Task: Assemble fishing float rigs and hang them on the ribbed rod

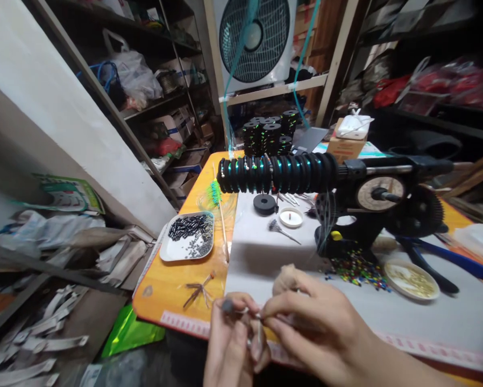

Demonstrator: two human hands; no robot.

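My left hand (231, 344) is low in the head view, over the table's front edge, its fingers closed around a thin greyish piece with a dark rounded end (227, 306). Close beside it, my right hand (322, 314) pinches with thumb and forefinger at the same spot; the fingertips of both hands almost meet. What lies between the right fingertips is too small to name. A beige wrapping or pad (285, 278) shows at a finger of the right hand. Small coloured beads (358, 271) lie scattered just beyond that hand.
A black winding device with a row of foam spools (277, 172) stands behind the hands. To the left are a white tray (164, 252) of black tubes and grey bits and a wire bundle (199, 290). Blue-handled pliers (455, 259) and a dish (437, 293) of gold bits lie right.
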